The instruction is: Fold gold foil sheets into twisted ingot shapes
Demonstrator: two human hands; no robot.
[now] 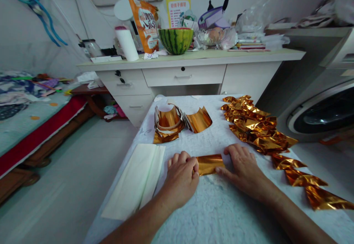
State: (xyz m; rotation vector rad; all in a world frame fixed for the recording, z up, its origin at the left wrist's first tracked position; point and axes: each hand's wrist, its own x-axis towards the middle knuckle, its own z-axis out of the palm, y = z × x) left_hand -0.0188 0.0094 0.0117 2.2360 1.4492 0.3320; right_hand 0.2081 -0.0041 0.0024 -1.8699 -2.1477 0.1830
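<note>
A sheet of shiny gold foil paper (210, 164) lies curled on the cloth-covered table in front of me. My left hand (181, 179) is closed over its left end, fingers curled under. At the other end, my right hand (247, 170) rests palm down with thumb and fingers apart, the thumb tip touching the lower right corner. Behind my hands are a curled stack of gold foil sheets (168, 120) and a loose curved batch of foil sheets (199, 119). To the right spreads a pile of folded gold foil pieces (253, 124), with several single ones trailing toward me.
Left of my left hand lies a folded cream paper (132, 181). Beyond the table (221, 207) stands a white desk (182, 76) bearing a half watermelon (176, 41), an orange snack bag (145, 24) and a white roll (126, 44). A washing machine (318, 85) is at right, a bed (33, 126) at left.
</note>
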